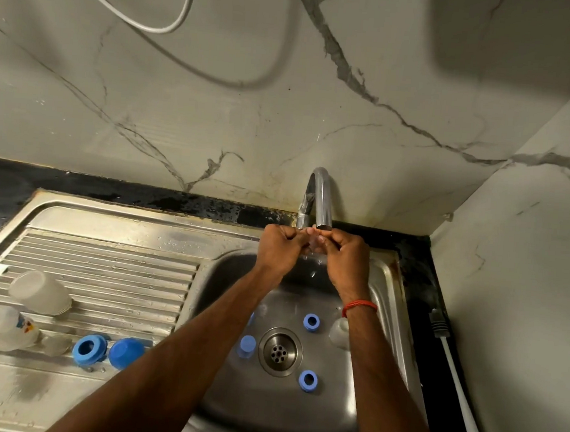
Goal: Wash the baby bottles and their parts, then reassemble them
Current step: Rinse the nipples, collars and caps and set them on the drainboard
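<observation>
1. Both forearms are bare, with no cloth on them from the lower edge of the view up to the wrists.
2. The right wrist wears a red bracelet (360, 305) of twisted cord, like thin rope.
3. It sits snug just behind the right hand (346, 258), a short end hanging loose.
4. The left hand (279, 249) and wrist are bare.

A steel sink (386, 292) sits in the dark desk (0, 179). On its ribbed drainboard (109, 263) lie a plain bottle (40, 292), a printed bottle (2, 328), a blue ring (89, 349) and a blue cap (127, 352). In the basin (231, 273), a far ring (311, 322) and a near ring (308, 380) flank the drain (279, 351).
</observation>
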The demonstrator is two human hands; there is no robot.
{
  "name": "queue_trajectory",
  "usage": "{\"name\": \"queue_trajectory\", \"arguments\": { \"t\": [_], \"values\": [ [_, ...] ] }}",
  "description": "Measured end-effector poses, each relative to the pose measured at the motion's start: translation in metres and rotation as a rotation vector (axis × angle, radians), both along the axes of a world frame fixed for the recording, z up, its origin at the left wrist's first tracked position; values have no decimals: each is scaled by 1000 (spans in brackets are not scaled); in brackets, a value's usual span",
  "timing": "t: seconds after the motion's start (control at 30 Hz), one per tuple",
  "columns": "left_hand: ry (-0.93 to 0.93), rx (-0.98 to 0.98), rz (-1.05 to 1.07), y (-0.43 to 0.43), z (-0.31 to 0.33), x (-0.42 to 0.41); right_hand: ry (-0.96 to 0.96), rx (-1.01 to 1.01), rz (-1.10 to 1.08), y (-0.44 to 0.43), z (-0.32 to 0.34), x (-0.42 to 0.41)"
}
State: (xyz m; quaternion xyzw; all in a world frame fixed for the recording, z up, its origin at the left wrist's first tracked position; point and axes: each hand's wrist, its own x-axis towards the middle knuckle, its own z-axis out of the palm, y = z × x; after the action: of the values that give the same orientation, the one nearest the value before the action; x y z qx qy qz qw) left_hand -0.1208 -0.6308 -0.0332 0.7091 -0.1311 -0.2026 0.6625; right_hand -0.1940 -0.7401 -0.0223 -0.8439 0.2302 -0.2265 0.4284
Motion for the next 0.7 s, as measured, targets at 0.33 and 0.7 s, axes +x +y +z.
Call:
{"name": "queue_trajectory", "arguments": {
  "t": [0.33,0.7],
  "values": [
    [139,-117,-13,0,6,4,-107,163,-81,7,11,-3],
    [49,33,-63,5,-1,1,46,-24,2,1,12,-1]
  ]
}}
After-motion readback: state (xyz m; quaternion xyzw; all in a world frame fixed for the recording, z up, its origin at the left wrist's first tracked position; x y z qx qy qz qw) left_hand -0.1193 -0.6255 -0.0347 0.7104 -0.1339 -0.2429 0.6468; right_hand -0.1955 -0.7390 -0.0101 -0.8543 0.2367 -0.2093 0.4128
